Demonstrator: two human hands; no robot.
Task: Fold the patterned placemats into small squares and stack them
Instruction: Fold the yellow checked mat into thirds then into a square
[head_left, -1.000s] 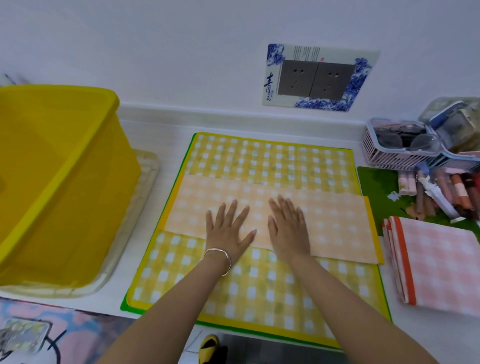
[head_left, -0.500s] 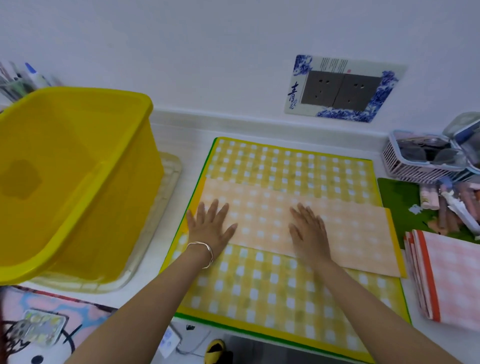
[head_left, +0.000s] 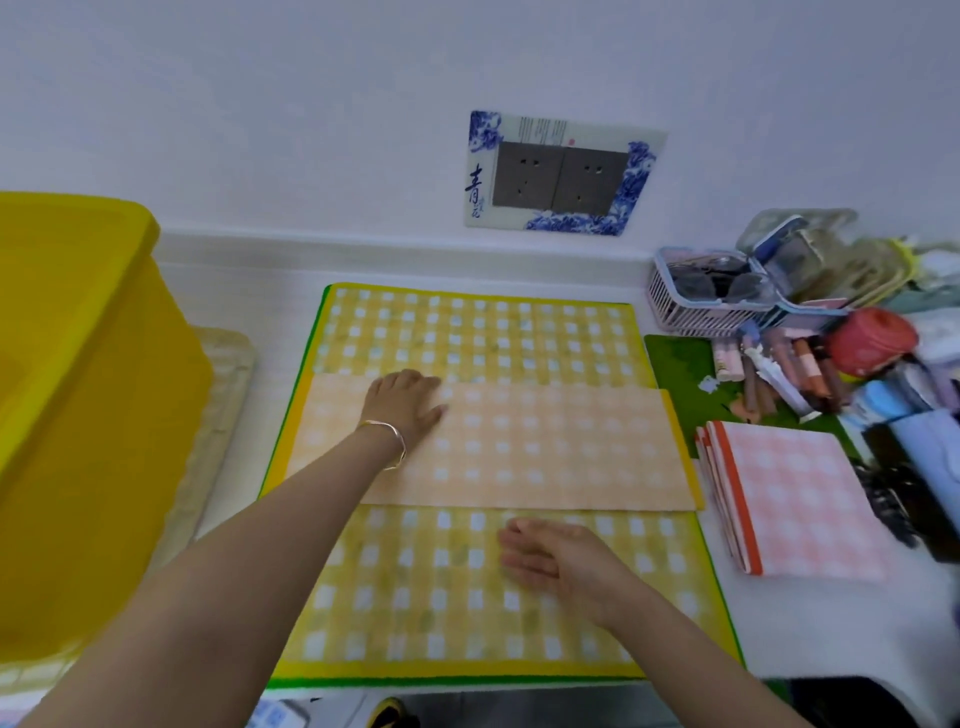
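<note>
The folded strip (head_left: 519, 447) lay left-to-right across the yellow mat (head_left: 467, 332). The left hand (head_left: 402, 402) pressed flat on its left part. The right hand (head_left: 550, 561), fingers loosely straight, was just near of it.

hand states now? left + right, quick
Left hand: open, flat on the folded orange placemat.
Right hand: open, holding nothing, over the yellow placemat.

Yellow bin (head_left: 78, 415) cut off left, right hand (head_left: 563, 564) blurred, tabletop clutter (head_left: 810, 364) indistinct
</note>
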